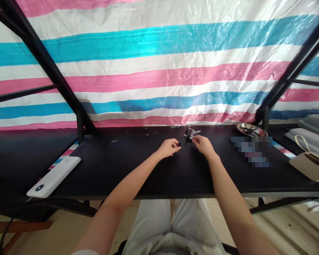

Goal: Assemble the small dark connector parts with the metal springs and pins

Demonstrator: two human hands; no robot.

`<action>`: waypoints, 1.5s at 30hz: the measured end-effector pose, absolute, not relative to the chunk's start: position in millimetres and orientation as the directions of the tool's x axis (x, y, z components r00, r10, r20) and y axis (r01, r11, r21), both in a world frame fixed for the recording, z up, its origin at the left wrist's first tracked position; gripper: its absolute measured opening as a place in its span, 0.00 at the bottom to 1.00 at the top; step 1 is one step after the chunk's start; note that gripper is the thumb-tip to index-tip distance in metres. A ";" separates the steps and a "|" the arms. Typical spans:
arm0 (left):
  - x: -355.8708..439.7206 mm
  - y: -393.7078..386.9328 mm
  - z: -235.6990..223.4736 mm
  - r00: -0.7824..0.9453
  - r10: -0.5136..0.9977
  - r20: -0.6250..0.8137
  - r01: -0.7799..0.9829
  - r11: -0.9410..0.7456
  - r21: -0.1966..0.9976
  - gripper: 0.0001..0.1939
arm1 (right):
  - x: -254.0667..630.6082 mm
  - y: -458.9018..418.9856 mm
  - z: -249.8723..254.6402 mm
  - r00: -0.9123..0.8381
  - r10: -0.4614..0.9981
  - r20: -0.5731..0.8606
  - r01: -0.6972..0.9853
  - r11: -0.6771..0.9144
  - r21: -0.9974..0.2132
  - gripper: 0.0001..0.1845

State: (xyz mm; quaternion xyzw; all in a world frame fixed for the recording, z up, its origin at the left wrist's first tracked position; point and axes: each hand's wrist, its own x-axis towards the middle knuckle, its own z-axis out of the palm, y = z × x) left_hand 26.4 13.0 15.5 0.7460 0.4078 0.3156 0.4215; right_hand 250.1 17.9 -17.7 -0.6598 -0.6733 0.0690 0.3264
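My left hand (pixel 169 148) is over the black table, its thumb and fingers pinched round a small black piece (pixel 179 144) whose kind is too small to make out. To its right, my right hand (pixel 204 145) has its fingertips pressed together at the edge of a little cluster of black and clear plastic parts (pixel 191 134). Whether those fingertips grip one of the parts is hidden. Behind the cluster lie thin curved metal wires (pixel 187 126), and a row of small metal pieces (pixel 174 126) sits at the table's back edge.
A shiny divided metal dish (pixel 252 130) stands at the back right, near a blurred-out patch. The beige pouch (pixel 309 166) lies far right. A white power bank (pixel 54 177) rests on the left edge. Striped sheeting (pixel 159 78) and black frame bars close off the back.
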 end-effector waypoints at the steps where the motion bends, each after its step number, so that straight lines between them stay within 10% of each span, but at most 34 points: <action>1: 31.4 15.5 17.7 0.476 0.869 0.133 0.354 -0.328 0.876 0.09 | 250.0 18.3 -17.8 0.101 0.931 0.351 0.845 0.106 -0.524 0.10; 22: 103.1 58.1 -13.2 0.319 0.926 0.202 0.647 -0.368 0.667 0.07 | 244.5 15.3 -11.4 0.226 0.953 0.199 0.846 -0.091 -0.525 0.10; 45: 110.9 43.8 5.6 0.307 0.950 -0.056 0.876 -0.259 0.406 0.15 | 243.1 16.5 -15.3 0.262 0.961 0.095 0.861 -0.188 -0.473 0.12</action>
